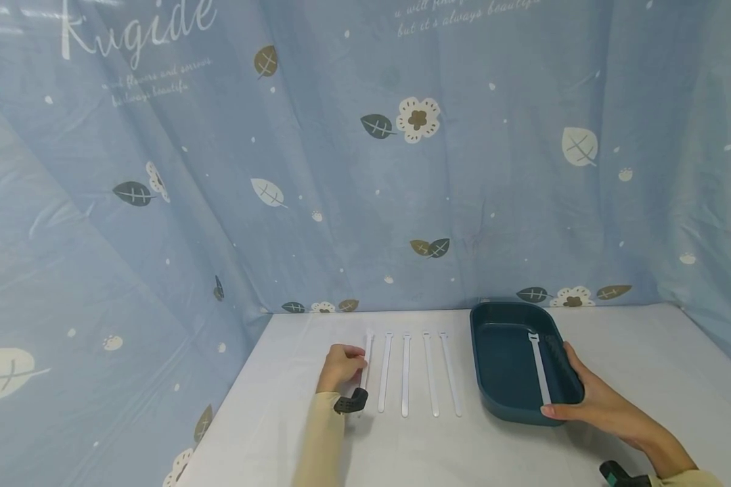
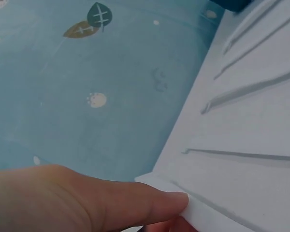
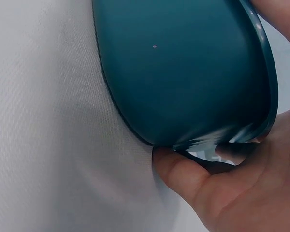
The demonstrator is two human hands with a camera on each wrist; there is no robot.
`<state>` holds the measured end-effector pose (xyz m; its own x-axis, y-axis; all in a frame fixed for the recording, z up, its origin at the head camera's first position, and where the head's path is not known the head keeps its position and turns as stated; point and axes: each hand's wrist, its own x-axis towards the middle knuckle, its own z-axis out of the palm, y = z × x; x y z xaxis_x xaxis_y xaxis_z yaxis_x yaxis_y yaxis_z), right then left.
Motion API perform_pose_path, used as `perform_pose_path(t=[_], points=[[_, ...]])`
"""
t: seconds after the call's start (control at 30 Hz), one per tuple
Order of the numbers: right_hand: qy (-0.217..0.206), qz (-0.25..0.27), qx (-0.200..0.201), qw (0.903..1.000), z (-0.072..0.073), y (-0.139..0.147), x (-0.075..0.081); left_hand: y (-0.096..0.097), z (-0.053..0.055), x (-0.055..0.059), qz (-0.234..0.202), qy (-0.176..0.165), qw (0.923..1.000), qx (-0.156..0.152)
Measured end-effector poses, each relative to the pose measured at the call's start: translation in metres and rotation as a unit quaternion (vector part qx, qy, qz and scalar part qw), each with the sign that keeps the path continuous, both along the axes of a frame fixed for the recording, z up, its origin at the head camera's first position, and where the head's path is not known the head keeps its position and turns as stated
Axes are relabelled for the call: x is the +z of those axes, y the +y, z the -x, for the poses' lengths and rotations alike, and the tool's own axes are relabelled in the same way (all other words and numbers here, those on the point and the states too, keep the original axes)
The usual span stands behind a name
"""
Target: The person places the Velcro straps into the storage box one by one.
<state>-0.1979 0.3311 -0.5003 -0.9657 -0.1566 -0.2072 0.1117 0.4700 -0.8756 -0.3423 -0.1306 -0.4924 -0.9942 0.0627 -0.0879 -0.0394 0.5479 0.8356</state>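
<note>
My left hand (image 1: 340,367) pinches the leftmost white cable tie (image 1: 368,345), a flat strip, near its middle; in the left wrist view the thumb (image 2: 154,200) lies over the held strip. Toward the right stands a dark teal tray (image 1: 502,365) with rounded corners. Gripping its near right corner is my right hand (image 1: 609,409), thumb at the near rim and fingers along the outer right side. Inside the tray lies one white cable tie with a slotted head (image 1: 540,368). The right wrist view shows the tray wall (image 3: 183,72) close beside the hand.
Several more white cable ties (image 1: 406,375) lie in a spaced row on the white tabletop (image 1: 268,433), between the left hand and the tray. A blue printed curtain (image 1: 341,169) hangs behind the table and along its left side.
</note>
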Motion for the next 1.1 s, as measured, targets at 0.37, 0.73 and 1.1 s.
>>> perform_pose_path(t=[0.37, 0.73, 1.1], points=[[0.004, -0.005, 0.000, 1.0000, -0.0003, 0.0011, -0.0012, 0.0011, -0.0006, 0.0030, -0.076, -0.031, 0.9966, 0.003], [0.001, -0.012, 0.001, 0.9999, 0.0002, 0.0017, -0.0011, -0.0005, 0.0015, 0.0062, -0.112, -0.043, 0.9925, -0.020], [-0.002, -0.025, -0.002, 0.9997, 0.0010, 0.0019, -0.0017, 0.0040, -0.0019, 0.0088, -0.138, -0.039, 0.9894, -0.022]])
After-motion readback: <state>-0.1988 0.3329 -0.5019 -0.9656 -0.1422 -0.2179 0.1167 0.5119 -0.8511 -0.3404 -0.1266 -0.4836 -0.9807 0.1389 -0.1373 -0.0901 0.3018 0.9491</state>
